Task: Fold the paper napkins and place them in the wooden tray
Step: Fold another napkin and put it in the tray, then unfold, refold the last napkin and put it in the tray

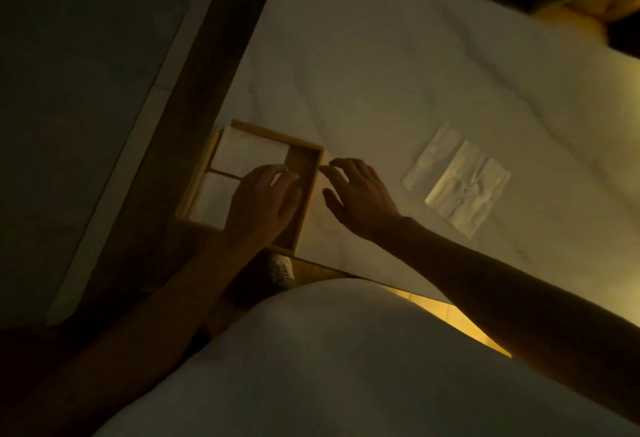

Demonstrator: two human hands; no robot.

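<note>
A wooden tray [313, 173] rests at the left edge of a white bed. Folded white napkins [247, 154] fill its far compartment, and another folded napkin [213, 199] lies in the compartment nearer me. My left hand [263, 204] hovers over the tray's right part, fingers spread, holding nothing. Just right of the tray's rim is my right hand [360, 194], fingers apart and empty, over the sheet. Two unfolded creased napkins [464, 183] lie overlapping on the bed further right.
The white bed sheet [381, 72] stretches ahead and to the right. A dark wooden strip [194, 90] and pale floor run along the left. My white shirt [329, 360] fills the bottom; a shoe [282, 270] shows below the tray. The light is dim.
</note>
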